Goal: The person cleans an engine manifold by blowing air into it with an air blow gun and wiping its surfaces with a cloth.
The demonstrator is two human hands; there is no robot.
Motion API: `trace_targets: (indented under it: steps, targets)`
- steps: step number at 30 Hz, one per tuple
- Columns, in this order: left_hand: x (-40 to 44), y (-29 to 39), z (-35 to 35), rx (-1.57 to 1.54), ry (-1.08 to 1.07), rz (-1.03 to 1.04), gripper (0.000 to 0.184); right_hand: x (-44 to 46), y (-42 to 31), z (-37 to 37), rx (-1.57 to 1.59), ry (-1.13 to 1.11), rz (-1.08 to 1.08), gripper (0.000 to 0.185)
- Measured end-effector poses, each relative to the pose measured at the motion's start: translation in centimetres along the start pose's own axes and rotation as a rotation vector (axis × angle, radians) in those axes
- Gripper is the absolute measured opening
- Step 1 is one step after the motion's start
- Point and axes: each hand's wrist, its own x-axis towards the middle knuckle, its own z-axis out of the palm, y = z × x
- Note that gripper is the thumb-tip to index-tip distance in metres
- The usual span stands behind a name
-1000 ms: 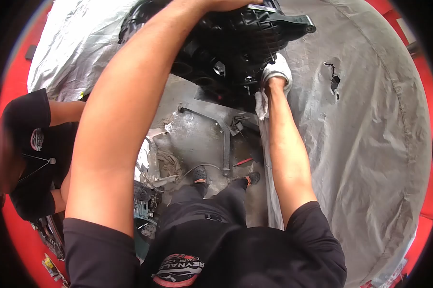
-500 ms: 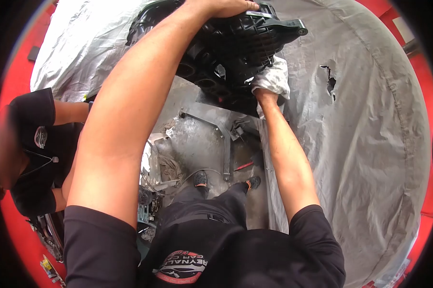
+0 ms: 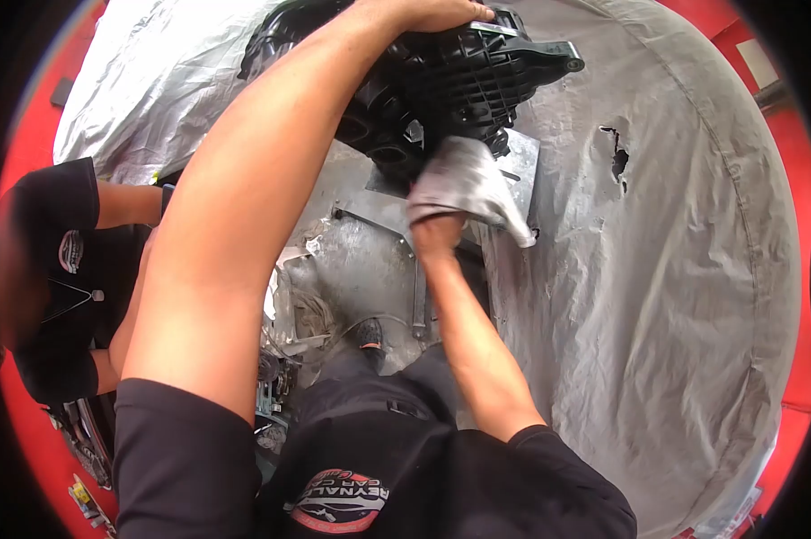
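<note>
Cloth (image 3: 464,180) sits clamped in the right grip (image 3: 437,235), beside the ribbed black plastic housing (image 3: 464,76) the left grip (image 3: 434,13) clasps.

Left hand (image 3: 432,13) on a black part (image 3: 455,85) — right hand (image 3: 437,237) holds a rag (image 3: 459,182), perhaps touching it.

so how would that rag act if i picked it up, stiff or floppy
The rag is probably floppy: it folds around the right hand and one end trails off to the side. It's likely light too, since it looks like a small piece of cloth.
</note>
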Motion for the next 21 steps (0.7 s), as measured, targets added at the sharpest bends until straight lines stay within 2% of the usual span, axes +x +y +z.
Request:
trace_targets:
  steps: [1,2,3,4,5,6,8,12,14,15,16,19,21]
  targets:
    - [-0.2,0.0,-0.1,-0.019,0.006,-0.009,0.055,0.5,1.8,0.5,-0.426,0.208,-0.033,0.049]
    - [-0.3,0.0,-0.1,0.013,0.014,-0.006,0.056,0.8,3.4,0.7,-0.841,0.430,0.024,0.051]
    - [-0.3,-0.1,0.0,0.017,0.022,-0.015,0.057,1.3,3.7,1.6,-1.336,0.246,0.039,0.050]
    - [-0.6,0.0,0.0,0.024,0.032,-0.023,0.057,1.6,3.8,2.0,-2.129,0.080,-0.037,0.049]
    - [-0.8,-0.1,-0.2,0.028,0.040,-0.031,0.058,1.9,4.0,2.7,-2.606,-0.024,-0.249,0.049]
    - [-0.9,-0.2,-0.4,0.013,0.012,-0.035,0.059,1.7,3.1,1.3,-2.519,-0.038,-0.279,0.048]
    - [-1.1,-0.2,-0.5,-0.004,0.026,-0.046,0.058,1.7,0.3,1.3,-2.883,-0.333,-0.290,0.051]
    - [-0.8,0.3,-0.8,-0.019,-0.032,-0.050,0.057,2.1,-1.9,1.0,-2.987,-0.392,-0.349,0.060]
    - [-0.2,0.0,-0.4,0.042,0.009,-0.025,0.056,2.5,-1.5,3.6,-2.776,-0.046,-0.104,0.060]
    - [0.0,-0.2,-0.2,0.074,0.027,-0.009,0.056,3.9,0.0,8.5,-2.989,0.003,0.286,0.058]
    - [-0.1,0.0,-0.1,0.068,0.041,-0.007,0.056,5.3,1.7,13.5,-3.150,-0.040,0.736,0.056]
    - [-0.4,0.0,-0.2,0.075,0.042,-0.009,0.056,1.4,-3.7,9.3,-3.279,-0.421,0.144,0.048]
    - [-0.8,0.4,-0.9,0.027,-0.043,-0.028,0.056,0.7,-3.9,13.5,-2.888,0.108,0.050,0.036]
